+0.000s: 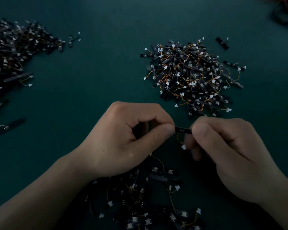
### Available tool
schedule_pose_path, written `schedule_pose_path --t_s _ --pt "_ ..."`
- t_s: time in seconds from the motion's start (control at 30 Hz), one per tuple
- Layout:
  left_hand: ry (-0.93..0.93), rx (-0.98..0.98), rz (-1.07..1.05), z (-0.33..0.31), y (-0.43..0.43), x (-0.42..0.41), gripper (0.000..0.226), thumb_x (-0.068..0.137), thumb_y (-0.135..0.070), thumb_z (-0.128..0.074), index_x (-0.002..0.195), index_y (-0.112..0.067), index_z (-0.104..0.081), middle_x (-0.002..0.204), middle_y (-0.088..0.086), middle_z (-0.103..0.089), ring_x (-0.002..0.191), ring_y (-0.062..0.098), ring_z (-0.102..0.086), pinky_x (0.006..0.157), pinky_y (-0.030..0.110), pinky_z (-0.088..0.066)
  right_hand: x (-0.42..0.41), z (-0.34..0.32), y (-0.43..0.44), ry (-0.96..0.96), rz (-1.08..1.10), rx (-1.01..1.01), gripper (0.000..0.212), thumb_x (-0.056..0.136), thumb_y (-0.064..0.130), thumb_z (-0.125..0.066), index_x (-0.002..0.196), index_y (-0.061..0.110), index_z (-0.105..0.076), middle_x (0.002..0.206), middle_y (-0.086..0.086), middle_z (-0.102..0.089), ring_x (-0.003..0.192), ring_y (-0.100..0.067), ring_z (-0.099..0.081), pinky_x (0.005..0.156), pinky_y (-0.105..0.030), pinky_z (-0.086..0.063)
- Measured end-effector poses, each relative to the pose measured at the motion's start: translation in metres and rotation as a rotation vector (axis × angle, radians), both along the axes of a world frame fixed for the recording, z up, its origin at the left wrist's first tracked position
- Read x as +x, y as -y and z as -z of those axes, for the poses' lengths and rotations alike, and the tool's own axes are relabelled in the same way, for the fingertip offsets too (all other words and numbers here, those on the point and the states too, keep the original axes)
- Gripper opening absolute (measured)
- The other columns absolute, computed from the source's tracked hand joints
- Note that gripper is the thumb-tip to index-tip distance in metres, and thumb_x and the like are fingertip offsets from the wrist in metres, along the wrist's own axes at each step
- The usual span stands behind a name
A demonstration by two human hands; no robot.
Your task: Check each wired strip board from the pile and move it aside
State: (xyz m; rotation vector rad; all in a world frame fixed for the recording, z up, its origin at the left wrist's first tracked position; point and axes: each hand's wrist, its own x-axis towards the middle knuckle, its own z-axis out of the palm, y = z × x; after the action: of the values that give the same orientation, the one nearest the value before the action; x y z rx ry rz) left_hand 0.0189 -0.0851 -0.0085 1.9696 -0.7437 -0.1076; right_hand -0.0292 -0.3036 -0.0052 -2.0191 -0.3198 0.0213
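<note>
A small black strip board [182, 130] is held level above the green table, one end in each hand. My left hand [126, 140] pinches its left end between thumb and forefinger. My right hand [226, 150] pinches its right end with curled fingers. The board's thin wire hangs below it and ends in a white connector [183, 147]. A heap of wired strip boards [189, 75] lies beyond my hands to the right. A second heap [12, 53] spreads over the far left. More boards [146, 200] lie under my wrists at the near edge.
A single board [222, 43] lies apart behind the right heap, and another [8, 127] sits alone at the left. Dark cables [284, 15] are coiled in the far right corner. Bare green mat [93, 72] stretches between the two heaps.
</note>
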Motion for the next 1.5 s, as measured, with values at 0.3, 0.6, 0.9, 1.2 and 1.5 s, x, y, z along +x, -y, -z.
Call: schedule_pose_path --t_s 0.3,0.6,0.9,1.2,1.5 --pt "-0.038 0.033 -0.005 -0.0025 0.0008 -0.0024 0.017 0.097 -0.028 -0.067 0.081 -0.022 -0.068 0.064 -0.001 -0.061 0.052 0.021 -0.055 0.050 0.037 -0.044 -0.0005 0.0013 -0.0001 0.009 -0.025 -0.033 0.028 0.096 0.040 -0.054 0.074 0.024 -0.060 0.054 0.001 -0.050 0.045 -0.004 -0.043 0.043 -0.018 -0.035" --pt "-0.041 0.028 -0.019 -0.0043 0.0012 -0.0036 0.014 0.094 -0.029 -0.066 0.082 -0.023 -0.062 0.063 -0.001 -0.059 0.052 0.017 -0.052 0.048 0.022 -0.041 -0.0003 0.0015 -0.0044 0.133 0.086 -0.122 0.027 0.096 0.037 -0.059 0.072 0.025 -0.062 0.056 0.002 -0.055 0.047 -0.012 -0.051 0.041 -0.019 -0.037" --pt "-0.125 -0.010 0.058 -0.0051 -0.0024 -0.0028 0.017 0.094 -0.018 -0.067 0.079 -0.019 -0.061 0.064 0.000 -0.058 0.051 0.013 -0.049 0.048 0.022 -0.039 -0.0010 -0.0007 -0.0032 0.153 0.048 -0.125 0.028 0.096 0.036 -0.060 0.071 0.025 -0.064 0.056 0.004 -0.056 0.051 -0.012 -0.055 0.047 -0.014 -0.037" --pt "-0.098 0.003 0.037 -0.0025 -0.0015 -0.0019 0.017 0.091 -0.012 -0.068 0.078 -0.020 -0.061 0.061 -0.001 -0.057 0.050 0.009 -0.048 0.049 0.017 -0.038 -0.0015 0.0005 -0.0034 0.089 -0.021 -0.110 0.039 0.097 0.036 -0.058 0.062 0.021 -0.050 0.049 0.003 -0.043 0.041 -0.011 -0.041 0.041 -0.017 -0.030" --pt "-0.142 -0.114 -0.054 0.0015 -0.0006 0.0002 0.012 0.097 -0.031 -0.059 0.090 -0.022 -0.054 0.061 -0.004 -0.046 0.052 0.006 -0.036 0.052 0.015 -0.032 -0.0028 -0.0032 -0.0008 0.076 0.051 -0.014 0.037 0.099 0.066 -0.048 0.096 0.036 -0.068 0.061 0.001 -0.059 0.048 -0.012 -0.054 0.047 -0.030 -0.043"
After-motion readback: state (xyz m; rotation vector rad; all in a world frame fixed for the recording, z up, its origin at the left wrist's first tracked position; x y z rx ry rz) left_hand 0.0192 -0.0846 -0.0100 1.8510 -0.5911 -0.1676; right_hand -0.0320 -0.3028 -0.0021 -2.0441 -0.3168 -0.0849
